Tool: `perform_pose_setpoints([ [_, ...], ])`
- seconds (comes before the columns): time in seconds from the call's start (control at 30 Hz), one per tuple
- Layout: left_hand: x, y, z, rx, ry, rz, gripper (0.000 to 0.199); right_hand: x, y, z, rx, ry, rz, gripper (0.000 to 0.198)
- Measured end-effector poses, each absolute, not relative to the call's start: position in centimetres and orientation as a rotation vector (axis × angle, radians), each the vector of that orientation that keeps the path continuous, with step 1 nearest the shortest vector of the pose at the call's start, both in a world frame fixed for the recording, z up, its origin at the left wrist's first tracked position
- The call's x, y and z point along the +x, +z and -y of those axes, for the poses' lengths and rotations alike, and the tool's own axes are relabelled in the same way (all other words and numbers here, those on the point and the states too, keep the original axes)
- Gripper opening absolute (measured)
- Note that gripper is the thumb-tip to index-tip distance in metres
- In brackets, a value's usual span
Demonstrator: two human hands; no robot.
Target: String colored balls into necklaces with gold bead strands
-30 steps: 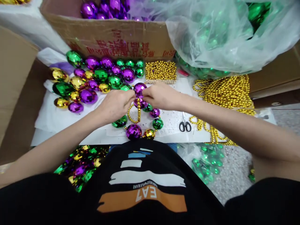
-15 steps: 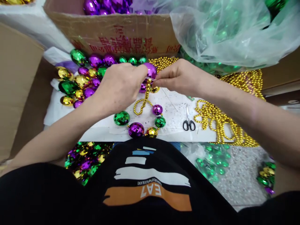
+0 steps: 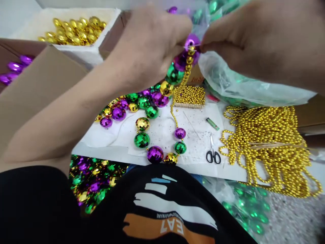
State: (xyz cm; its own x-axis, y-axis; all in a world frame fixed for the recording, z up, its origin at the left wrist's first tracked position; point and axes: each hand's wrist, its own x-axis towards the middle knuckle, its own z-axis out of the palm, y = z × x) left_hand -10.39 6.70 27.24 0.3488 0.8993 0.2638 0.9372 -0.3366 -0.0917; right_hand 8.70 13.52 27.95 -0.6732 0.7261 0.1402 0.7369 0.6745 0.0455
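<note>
Nearest, a black T-shirt (image 3: 162,200) with white and orange printed bands. Below the near edge of the counter (image 3: 116,153), to the left, a dense heap of green, purple and gold faceted beads (image 3: 93,183); to the right, clear plastic with green beads (image 3: 254,210) inside, beside a speckled floor (image 3: 291,220).

At the counter's near edge, the lower curve of a faceted-ball necklace (image 3: 155,154) in purple, gold and green, just beyond the shirt. Right of it, black-handled scissors (image 3: 213,151), blades toward the far side; farther right, a broad mass of gold bead strands (image 3: 274,128). Beyond the scissors, a small green object (image 3: 212,123), too blurred to name. Toward the left, loose faceted balls (image 3: 118,113); in the middle, farther off, a block of small gold beads (image 3: 190,96).

Raised over the far side, left hand (image 3: 154,44) and right hand (image 3: 246,40), both blurred, fingertips pinching a short span of white thread (image 3: 195,45). Between the hands, the necklace's lifted upper part with purple balls, and a line of tiny gold beads (image 3: 189,61) hanging toward the purple ball on the right of the lower curve.

On the left, a cardboard carton (image 3: 50,78) with purple balls; beyond, a white box (image 3: 111,15) of gold balls.
</note>
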Motion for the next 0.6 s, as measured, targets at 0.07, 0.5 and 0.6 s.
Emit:
perform_pose_setpoints([
  [0.07, -10.1, 26.2, -7.4, -2.440, -0.314, 1.677, 0.040, 8.7, 27.3, -13.5, -1.117, -0.553, 2.860, 0.062],
  [0.5, -4.9, 20.3, -10.9, -2.813, -0.583, 1.626, 0.033, 14.4, 20.1, -13.4, -1.472, -0.460, 2.685, 0.033],
  [0.6, -4.6, 19.6, -10.8, -2.848, -0.554, 1.606, 0.034, 15.0, 19.2, -12.9, -1.486, -0.440, 2.688, 0.029],
])
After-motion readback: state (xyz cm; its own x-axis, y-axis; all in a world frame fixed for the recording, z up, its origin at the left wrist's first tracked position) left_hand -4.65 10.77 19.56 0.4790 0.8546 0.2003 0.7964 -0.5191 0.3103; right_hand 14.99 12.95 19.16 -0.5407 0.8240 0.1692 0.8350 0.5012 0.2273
